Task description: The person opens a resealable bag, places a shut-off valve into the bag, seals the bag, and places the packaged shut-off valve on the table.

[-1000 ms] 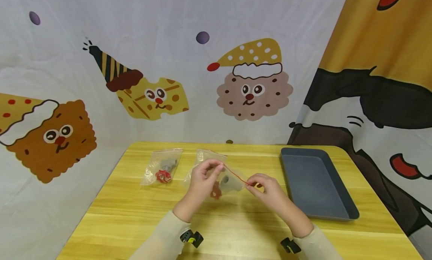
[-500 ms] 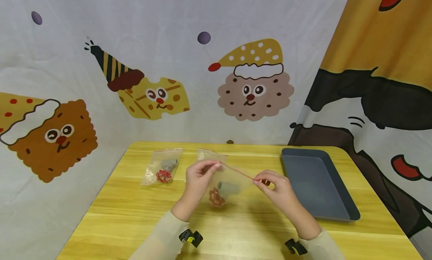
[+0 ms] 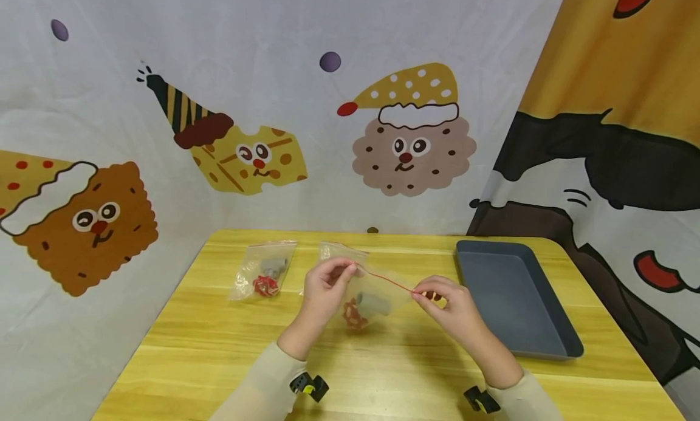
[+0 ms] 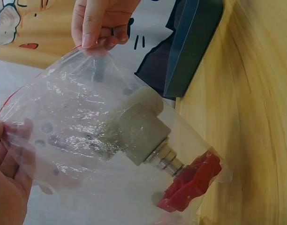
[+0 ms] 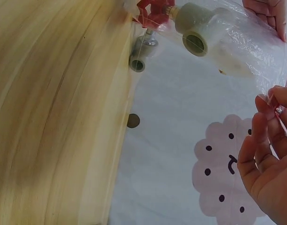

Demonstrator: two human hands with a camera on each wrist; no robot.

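Note:
Between both hands hangs a clear zip-lock bag point(image 4: 78, 122) with a red strip along its top edge. Inside it is a grey pipe valve point(image 4: 143, 126) with a metal stem and a red handwheel point(image 4: 192, 183), which lies toward the bag's bottom. My left hand point(image 3: 326, 290) pinches one end of the top edge between thumb and fingers. At the other end, my right hand point(image 3: 449, 301) pinches the red strip, its remaining fingers curled. The bag is held above the wooden table. Whether its mouth is parted I cannot tell.
A second bagged valve point(image 3: 268, 275) with a red handwheel lies at the table's back left. Another clear bag point(image 3: 339, 251) lies behind my left hand and is partly hidden. To the right stands a dark grey tray point(image 3: 516, 299). A printed curtain point(image 3: 328, 184) hangs behind the table.
My right hand has moved slightly right, spreading the bag's top edge wider. The strip looked straight half a second ago and now curves a little. The valve inside has shifted slightly.

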